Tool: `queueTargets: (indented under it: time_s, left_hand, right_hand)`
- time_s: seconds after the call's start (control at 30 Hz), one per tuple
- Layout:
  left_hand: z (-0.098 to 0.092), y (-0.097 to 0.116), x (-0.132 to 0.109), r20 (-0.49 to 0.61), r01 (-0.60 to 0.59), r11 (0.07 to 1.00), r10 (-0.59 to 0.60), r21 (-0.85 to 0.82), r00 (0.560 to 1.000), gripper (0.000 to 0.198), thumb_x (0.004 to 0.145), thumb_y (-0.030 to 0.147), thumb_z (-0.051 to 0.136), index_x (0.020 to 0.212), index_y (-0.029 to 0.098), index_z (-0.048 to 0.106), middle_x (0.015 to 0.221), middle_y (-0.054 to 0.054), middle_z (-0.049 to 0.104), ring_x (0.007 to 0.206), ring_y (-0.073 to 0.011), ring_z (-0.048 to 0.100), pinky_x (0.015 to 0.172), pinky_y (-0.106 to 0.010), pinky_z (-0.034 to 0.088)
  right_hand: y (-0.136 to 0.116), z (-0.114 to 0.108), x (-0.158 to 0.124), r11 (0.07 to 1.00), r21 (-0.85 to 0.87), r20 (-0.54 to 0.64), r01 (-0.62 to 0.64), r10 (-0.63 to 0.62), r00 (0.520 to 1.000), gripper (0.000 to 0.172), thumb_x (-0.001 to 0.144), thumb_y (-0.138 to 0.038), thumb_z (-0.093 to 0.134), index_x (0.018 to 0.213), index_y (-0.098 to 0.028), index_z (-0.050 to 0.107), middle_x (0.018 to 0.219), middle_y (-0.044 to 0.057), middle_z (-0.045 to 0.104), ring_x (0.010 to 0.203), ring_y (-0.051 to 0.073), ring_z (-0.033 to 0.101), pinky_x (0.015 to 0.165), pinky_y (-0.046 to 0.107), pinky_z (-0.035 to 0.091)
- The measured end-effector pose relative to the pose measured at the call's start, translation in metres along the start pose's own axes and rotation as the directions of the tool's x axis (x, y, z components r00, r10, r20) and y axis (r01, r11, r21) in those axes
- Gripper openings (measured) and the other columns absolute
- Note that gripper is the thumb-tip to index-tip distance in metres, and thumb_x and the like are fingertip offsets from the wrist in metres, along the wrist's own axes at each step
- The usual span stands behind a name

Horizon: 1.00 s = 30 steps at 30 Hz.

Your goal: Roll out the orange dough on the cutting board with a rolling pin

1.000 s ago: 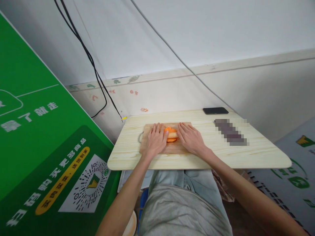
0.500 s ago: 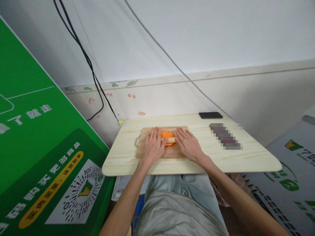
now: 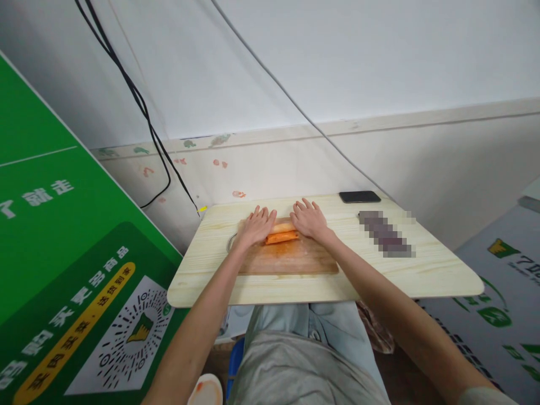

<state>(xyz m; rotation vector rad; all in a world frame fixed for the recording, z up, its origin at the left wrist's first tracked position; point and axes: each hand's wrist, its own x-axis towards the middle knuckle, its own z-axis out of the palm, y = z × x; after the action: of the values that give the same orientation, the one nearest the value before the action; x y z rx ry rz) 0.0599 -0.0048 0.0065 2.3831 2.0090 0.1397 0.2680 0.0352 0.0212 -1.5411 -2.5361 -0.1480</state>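
Head view: two bare hands at work on a pale wood-grain table (image 3: 202,264) pushed against a white wall (image 3: 371,62). Left hand (image 3: 258,224) palm down over the left end of a wooden rolling pin (image 3: 283,228); fingers stretched forward, slightly spread, pressing rather than wrapped round. Right hand (image 3: 310,218) likewise on the right end, fingers extended and a little apart, not curled into a grip; pin ends hidden under both hands. Orange dough (image 3: 282,238) sits as a narrow strip between the hands, against the near side of the pin, toward the far part of a wooden cutting board (image 3: 295,263). Orange smear on the bare wood just nearer the body. Metal handle (image 3: 229,243) at the board's left edge, partly behind the left forearm. Black smartphone (image 3: 360,196) flat near the table's back edge, right of the board; a pixelated object (image 3: 385,233) nearer, its identity not readable. Green panel (image 3: 105,225) with a QR code (image 3: 126,337) stands left; black cables (image 3: 135,98) hang down the wall
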Motion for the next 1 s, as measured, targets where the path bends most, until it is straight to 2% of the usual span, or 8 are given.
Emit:
queueTargets:
  time_s: [0.2, 0.33, 0.47, 0.67, 0.83, 1.0]
  left_hand:
    - [-0.001, -0.012, 0.029, -0.027, 0.073, 0.996, -0.074, -0.047, 0.997, 0.061, 0.114, 0.043, 0.016, 0.161, 0.018, 0.047, 0.169, -0.019, 0.046, 0.165, -0.0362, 0.029, 0.130, -0.061, 0.029]
    - [0.004, -0.018, 0.044, -0.060, 0.040, 0.998, -0.042, -0.042, 0.997, 0.059, 0.114, 0.040, 0.019, 0.154, 0.017, 0.054, 0.158, -0.021, 0.057, 0.158, -0.0380, 0.039, 0.127, -0.062, 0.032]
    - [0.006, -0.021, 0.051, -0.072, 0.040, 0.995, -0.047, -0.094, 0.996, 0.059, 0.113, 0.041, 0.021, 0.152, 0.015, 0.056, 0.155, -0.022, 0.059, 0.154, -0.0354, 0.045, 0.126, -0.056, 0.033]
    - [0.002, -0.018, 0.054, -0.141, 0.173, 0.953, -0.213, -0.250, 0.967, 0.069, 0.113, 0.052, 0.022, 0.138, 0.001, 0.062, 0.145, -0.029, 0.066, 0.143, -0.0321, 0.057, 0.122, -0.041, 0.037]
    - [0.001, -0.019, 0.059, -0.132, 0.195, 0.947, -0.234, -0.255, 0.963, 0.063, 0.113, 0.049, 0.025, 0.131, 0.007, 0.067, 0.141, -0.025, 0.070, 0.138, -0.0297, 0.062, 0.119, -0.039, 0.040]
    - [-0.001, -0.020, 0.067, -0.163, 0.210, 0.956, -0.245, -0.206, 0.956, 0.056, 0.113, 0.045, 0.030, 0.134, 0.006, 0.065, 0.141, -0.026, 0.069, 0.138, -0.0308, 0.061, 0.117, -0.040, 0.043]
  right_hand:
    - [0.003, 0.000, 0.025, 0.995, 0.073, 0.061, -0.061, 0.056, 0.997, 0.050, 0.109, -0.031, 0.033, 0.140, -0.009, 0.066, 0.158, 0.020, 0.060, 0.154, 0.033, 0.041, 0.126, 0.056, 0.028]
    - [0.003, 0.000, 0.034, 0.992, 0.085, 0.060, -0.096, 0.091, 0.994, 0.049, 0.106, -0.027, 0.034, 0.136, -0.008, 0.068, 0.154, 0.022, 0.062, 0.147, 0.033, 0.047, 0.124, 0.054, 0.031]
    - [0.003, -0.001, 0.038, 0.986, 0.098, 0.074, -0.132, 0.125, 0.989, 0.048, 0.104, -0.026, 0.036, 0.133, -0.007, 0.070, 0.149, 0.024, 0.065, 0.141, 0.034, 0.052, 0.120, 0.051, 0.035]
    - [0.002, -0.003, 0.040, 0.981, 0.110, 0.112, -0.159, 0.147, 0.983, 0.049, 0.104, -0.027, 0.037, 0.134, -0.007, 0.071, 0.148, 0.024, 0.065, 0.140, 0.035, 0.054, 0.116, 0.050, 0.038]
    - [0.005, -0.002, 0.050, 0.973, 0.114, 0.170, -0.201, 0.180, 0.969, 0.048, 0.101, -0.027, 0.041, 0.131, -0.007, 0.073, 0.144, 0.026, 0.066, 0.133, 0.038, 0.060, 0.110, 0.052, 0.045]
    - [0.006, 0.000, 0.057, 0.972, 0.107, 0.098, -0.211, 0.200, 0.975, 0.050, 0.102, -0.027, 0.040, 0.139, -0.006, 0.066, 0.147, 0.027, 0.061, 0.136, 0.039, 0.054, 0.110, 0.053, 0.045]
